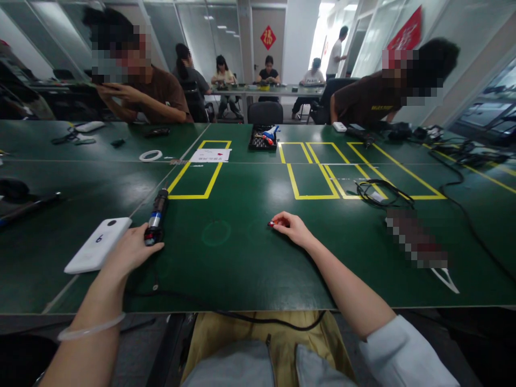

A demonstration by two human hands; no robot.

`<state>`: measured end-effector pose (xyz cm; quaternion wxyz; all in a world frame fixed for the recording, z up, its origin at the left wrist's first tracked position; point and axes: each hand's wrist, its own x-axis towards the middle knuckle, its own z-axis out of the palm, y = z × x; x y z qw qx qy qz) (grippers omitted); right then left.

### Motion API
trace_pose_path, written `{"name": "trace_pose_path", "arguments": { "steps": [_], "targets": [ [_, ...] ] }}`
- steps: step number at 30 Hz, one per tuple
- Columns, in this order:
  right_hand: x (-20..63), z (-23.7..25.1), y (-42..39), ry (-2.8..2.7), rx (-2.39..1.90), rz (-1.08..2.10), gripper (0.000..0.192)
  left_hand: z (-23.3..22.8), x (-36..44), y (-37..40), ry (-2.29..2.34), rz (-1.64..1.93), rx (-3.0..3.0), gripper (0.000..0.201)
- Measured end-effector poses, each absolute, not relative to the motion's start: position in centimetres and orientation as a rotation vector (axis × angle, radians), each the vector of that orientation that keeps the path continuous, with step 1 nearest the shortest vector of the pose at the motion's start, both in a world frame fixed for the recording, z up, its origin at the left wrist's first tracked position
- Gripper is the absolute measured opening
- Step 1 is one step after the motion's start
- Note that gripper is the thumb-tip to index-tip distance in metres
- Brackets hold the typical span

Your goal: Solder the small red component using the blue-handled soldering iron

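Observation:
My left hand [131, 250] is closed around the near end of a dark, corded tool with a silver and blue band, which looks like an electric screwdriver [156, 217]. Its thin tip points away from me over the green table. Beside that hand lies a white, flat, rounded device [99, 244] with a dark mark on it. Farther right, my right hand [293, 228] pinches a small red and dark piece [271, 224] between thumb and fingertips, low over the tabletop. The fingers partly cover the piece, so its kind is not clear.
A black tray [262, 144] holds blue, white and red items. Yellow tape rectangles mark the table; a paper sheet [212, 155] and a white tape roll [150, 156] lie left. A coiled black cable [385, 193] is at right. A black cord [242, 318] crosses the front edge. People sit opposite.

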<state>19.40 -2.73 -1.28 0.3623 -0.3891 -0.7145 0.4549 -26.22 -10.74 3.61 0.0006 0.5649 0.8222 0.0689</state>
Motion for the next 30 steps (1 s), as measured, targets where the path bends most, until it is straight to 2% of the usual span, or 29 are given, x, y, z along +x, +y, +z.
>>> {"name": "trace_pose_path", "arguments": {
  "steps": [3, 9, 16, 24, 30],
  "targets": [
    [19.4, -1.3, -2.7, -1.826, -1.001, 1.176, 0.024, 3.3, -25.8, -10.4, 2.545, 0.076, 1.835, 0.060],
    [19.3, -1.4, -2.7, -1.816, -1.000, 1.166, 0.024, 3.2, -21.8, -9.7, 2.547, 0.160, 1.817, 0.069],
    [19.2, -1.3, -2.7, -1.774, -0.923, 1.208, 0.021, 3.9, -13.2, -8.2, 2.373, 0.201, 1.961, 0.070],
    [19.3, -0.6, -3.3, -1.890, -0.927, 1.062, 0.012, 3.7, -2.7, -7.3, 2.077, 0.345, 2.222, 0.068],
    [19.4, -0.8, -3.2, -1.910, -0.901, 0.940, 0.006, 2.6, 1.3, -6.7, 1.924, 0.464, 2.271, 0.070]
  ]
}}
